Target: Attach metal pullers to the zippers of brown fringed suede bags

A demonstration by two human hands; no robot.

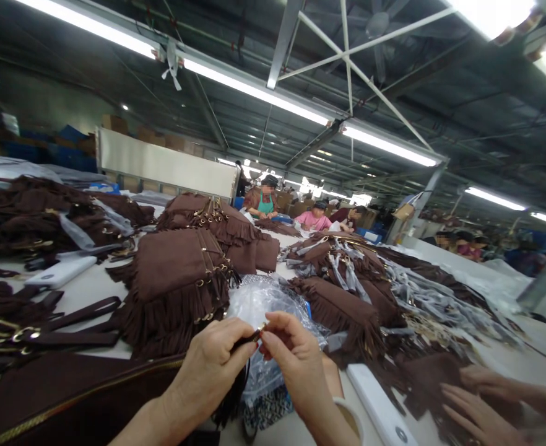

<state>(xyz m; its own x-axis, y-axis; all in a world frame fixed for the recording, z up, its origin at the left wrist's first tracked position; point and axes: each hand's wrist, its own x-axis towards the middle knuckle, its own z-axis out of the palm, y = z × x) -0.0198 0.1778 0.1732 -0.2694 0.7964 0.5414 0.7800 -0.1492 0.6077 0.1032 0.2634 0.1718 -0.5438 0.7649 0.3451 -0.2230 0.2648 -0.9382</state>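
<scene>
Overhead, fluorescent tube lights ran the length of a steel-trussed factory hall, and a long white work table stretched away beneath them, with seated workers at its far end. Stacks of brown suede fringed handbags with gold chain trim covered most of the table, a further heap lying to the right. A crumpled clear plastic bag sat just beyond the person's hands. A co-worker's hand rested flat on brown suede at the lower right edge.

The left hand and the right hand met at the centre, fingertips almost touching. Both were pinched closed on a small dark strap end with gold metal fitting, held between them above the table edge. The piece's long axis ran from lower left, out of the left hand's fingers, up towards the right thumb and forefinger. A dark tassel-like length hung down below the left hand. Neither hand was nearer; the fitting lay at their junction, and its exact form was too small to tell
</scene>
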